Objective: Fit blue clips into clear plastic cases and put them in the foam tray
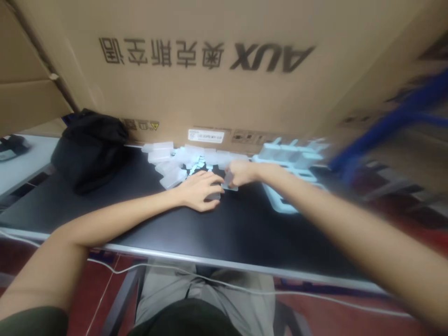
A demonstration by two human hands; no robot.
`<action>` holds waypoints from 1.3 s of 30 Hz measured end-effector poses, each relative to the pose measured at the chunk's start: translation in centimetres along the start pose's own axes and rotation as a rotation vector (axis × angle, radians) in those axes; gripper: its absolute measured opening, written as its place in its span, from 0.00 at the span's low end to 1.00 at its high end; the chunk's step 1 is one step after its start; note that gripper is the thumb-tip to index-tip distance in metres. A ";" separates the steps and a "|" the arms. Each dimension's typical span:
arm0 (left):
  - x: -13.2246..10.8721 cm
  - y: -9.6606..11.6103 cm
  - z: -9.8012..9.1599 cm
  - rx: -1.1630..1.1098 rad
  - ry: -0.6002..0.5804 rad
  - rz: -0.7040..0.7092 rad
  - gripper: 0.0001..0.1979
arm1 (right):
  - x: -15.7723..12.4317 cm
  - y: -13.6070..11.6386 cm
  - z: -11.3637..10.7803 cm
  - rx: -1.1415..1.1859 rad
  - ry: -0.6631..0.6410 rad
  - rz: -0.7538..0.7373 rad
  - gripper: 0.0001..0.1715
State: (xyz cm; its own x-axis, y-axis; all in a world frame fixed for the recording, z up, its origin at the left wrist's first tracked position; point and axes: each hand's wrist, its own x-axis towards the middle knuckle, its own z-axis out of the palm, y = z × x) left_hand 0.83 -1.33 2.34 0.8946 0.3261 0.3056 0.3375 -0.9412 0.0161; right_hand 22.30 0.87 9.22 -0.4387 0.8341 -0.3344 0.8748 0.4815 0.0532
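Note:
My left hand (pixel 201 190) rests low over the black tabletop, its fingers curled around a small translucent plastic piece (pixel 213 196). Just beside it, my right hand (pixel 241 172) pinches another translucent plastic piece (pixel 229 182) that angles down toward the table. Behind both hands lies a loose heap of flat translucent plastic pieces (pixel 163 154), with small light blue parts (pixel 199 163) among them. To the right, partly covered by my right forearm, is a light blue plastic rack (pixel 280 205) with openings and upright parts. Blur hides the fine detail at my fingertips.
A large cardboard box (pixel 210 98) with upside-down printing stands along the table's back. A black cloth bag (pixel 91 149) sits at the left. Blue metal framing (pixel 392 121) rises at the right. A white cable (pixel 245 290) hangs along the front edge.

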 end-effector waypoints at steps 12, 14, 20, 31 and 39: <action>0.0 1.5 -0.5 0.140 -0.019 -0.464 0.22 | -2.8 0.0 3.0 0.215 0.311 0.152 0.14; 0.3 1.4 -1.0 0.052 -0.018 -0.494 0.21 | -3.6 0.7 5.0 0.244 0.458 0.175 0.13; 1.6 -0.6 -2.5 0.048 -0.060 -0.565 0.18 | -5.8 1.9 6.8 0.257 0.617 0.242 0.11; 2.5 -3.4 -3.6 -0.165 -0.201 -0.588 0.14 | -6.4 -4.4 5.3 0.923 0.360 -0.420 0.16; 2.3 -3.1 -3.1 0.012 -0.289 -0.516 0.19 | -6.7 -1.1 5.4 0.769 0.332 -0.275 0.21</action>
State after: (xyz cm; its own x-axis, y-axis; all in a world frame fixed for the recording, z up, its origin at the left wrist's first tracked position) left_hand 0.98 2.07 5.92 0.6566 0.7542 -0.0110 0.7523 -0.6537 0.0822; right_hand 25.41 -6.67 6.36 -0.5864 0.8082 0.0546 0.5731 0.4616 -0.6771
